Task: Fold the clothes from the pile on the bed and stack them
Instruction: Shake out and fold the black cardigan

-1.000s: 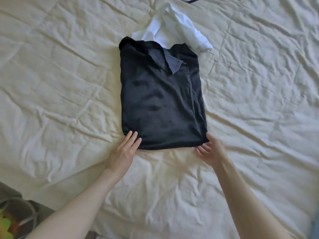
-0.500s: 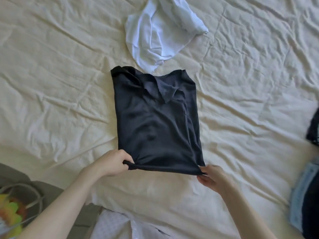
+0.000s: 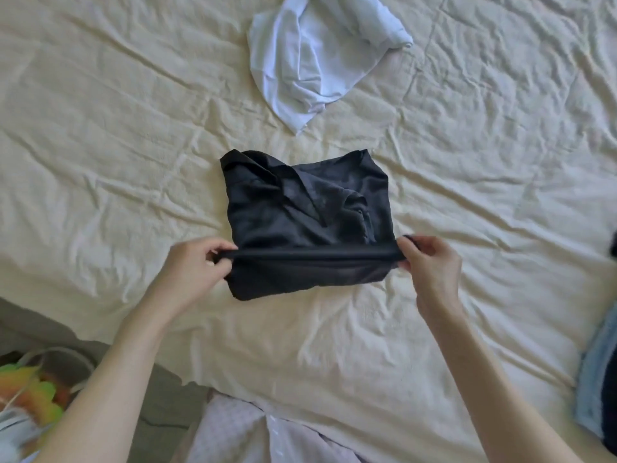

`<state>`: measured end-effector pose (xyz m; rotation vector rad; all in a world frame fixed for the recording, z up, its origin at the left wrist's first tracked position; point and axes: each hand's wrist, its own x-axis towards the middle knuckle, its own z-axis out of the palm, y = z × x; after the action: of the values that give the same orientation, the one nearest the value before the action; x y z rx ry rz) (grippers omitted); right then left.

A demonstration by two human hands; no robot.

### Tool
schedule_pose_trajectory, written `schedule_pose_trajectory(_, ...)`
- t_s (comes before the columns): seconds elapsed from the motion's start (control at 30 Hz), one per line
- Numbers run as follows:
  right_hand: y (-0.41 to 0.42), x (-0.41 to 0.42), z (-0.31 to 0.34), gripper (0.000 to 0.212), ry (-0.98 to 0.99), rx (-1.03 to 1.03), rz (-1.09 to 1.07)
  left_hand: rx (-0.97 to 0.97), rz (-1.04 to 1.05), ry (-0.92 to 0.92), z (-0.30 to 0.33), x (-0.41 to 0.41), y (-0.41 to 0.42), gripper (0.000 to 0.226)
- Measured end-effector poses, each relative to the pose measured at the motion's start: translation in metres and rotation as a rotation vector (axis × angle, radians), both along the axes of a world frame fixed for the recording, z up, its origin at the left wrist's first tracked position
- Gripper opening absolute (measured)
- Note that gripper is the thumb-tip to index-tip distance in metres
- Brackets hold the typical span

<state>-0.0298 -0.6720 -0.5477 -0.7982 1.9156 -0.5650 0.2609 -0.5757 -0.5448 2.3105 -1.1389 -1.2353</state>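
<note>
My left hand (image 3: 193, 267) pinches the left end of the black shirt's (image 3: 307, 208) near hem, thumb on top, fingers curled under. My right hand (image 3: 430, 265) does the same at the right end, fingers clamped on the cloth. The hem is pulled taut between both hands and lifted off the bed (image 3: 100, 145), with the near part of the shirt hanging beneath it. The rest of the shirt lies flat mid-bed, collar end away from me. No label, brand or print readable on it. A crumpled white garment (image 3: 310, 51) lies further up the bed, apart from the shirt. At the right edge, blue denim (image 3: 597, 379) with something dark on it, probably more clothes, mostly cut off. A pale dotted garment (image 3: 240, 432) is at the bottom edge. A colourful bag (image 3: 30, 396) sits low left, off the bed.
</note>
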Motion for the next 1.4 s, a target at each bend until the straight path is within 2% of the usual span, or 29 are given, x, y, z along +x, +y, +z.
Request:
schedule_pose_trajectory(0.1,-0.045,0.025,-0.007,0.004,-0.043,-0.063,0.011,-0.092,0.120,-0.064,-0.004,0.019,-0.042,0.023)
schedule_pose_trajectory(0.23,-0.088,0.058,-0.024,0.015,-0.125,-0.052,-0.036,-0.159,0.332,-0.019,-0.030,0.034,-0.097,0.030)
schedule_pose_trajectory(0.33,-0.079,0.075,-0.036,0.025,0.150,-0.136,0.234,-0.007,0.357,-0.045,-0.057,0.035,-0.100,0.045)
schedule_pose_trajectory(0.43,-0.037,0.087,-0.049,0.033,0.261,-0.327,0.656,0.086,0.427,0.014,-0.076,0.025,-0.071,0.052)
schedule_pose_trajectory(0.5,-0.007,0.091,-0.062,0.038,0.358,-0.404,0.972,0.122,0.515,0.094,-0.084,0.014,-0.048,0.050)
schedule_pose_trajectory(0.57,0.013,0.092,-0.075,0.042,0.446,-0.416,1.181,0.134,0.577,0.123,-0.089,0.002,-0.031,0.043)
schedule_pose_trajectory(0.63,0.025,0.092,-0.085,0.047,0.531,-0.378,1.285,0.122,0.621,0.131,-0.092,-0.007,-0.025,0.039)
schedule_pose_trajectory(0.73,0.033,0.092,-0.093,0.051,0.630,-0.284,1.315,0.134,0.679,0.165,-0.093,-0.016,-0.027,0.044)
schedule_pose_trajectory(0.87,0.029,0.086,-0.097,0.052,0.523,-0.178,1.327,0.188,0.815,0.358,-0.090,-0.018,-0.036,0.040)
schedule_pose_trajectory(0.93,0.023,0.082,-0.096,0.051,0.421,-0.172,1.300,0.201,0.846,0.374,-0.084,-0.020,-0.042,0.035)
schedule_pose_trajectory(1.0,0.018,0.080,-0.090,0.048,0.263,-0.145,1.203,0.151,0.812,0.216,-0.071,-0.027,-0.049,0.022)
schedule_pose_trajectory(1.1,0.010,0.074,-0.070,0.040,-0.064,-0.004,0.778,-0.017,0.655,-0.120,-0.043,-0.049,-0.066,0.016)
schedule_pose_trajectory(1.2,0.006,0.056,-0.053,0.030,-0.226,0.015,0.364,-0.239,0.443,-0.291,-0.021,-0.090,-0.090,0.013)
schedule_pose_trajectory(1.3,0.005,0.029,-0.043,0.022,-0.310,0.033,-0.010,-0.345,0.149,-0.305,-0.015,-0.143,-0.115,0.026)
schedule_pose_trajectory(1.4,0.009,0.008,-0.043,0.025,-0.349,0.121,-0.236,-0.094,-0.259,-0.102,-0.033,-0.184,-0.123,0.049)
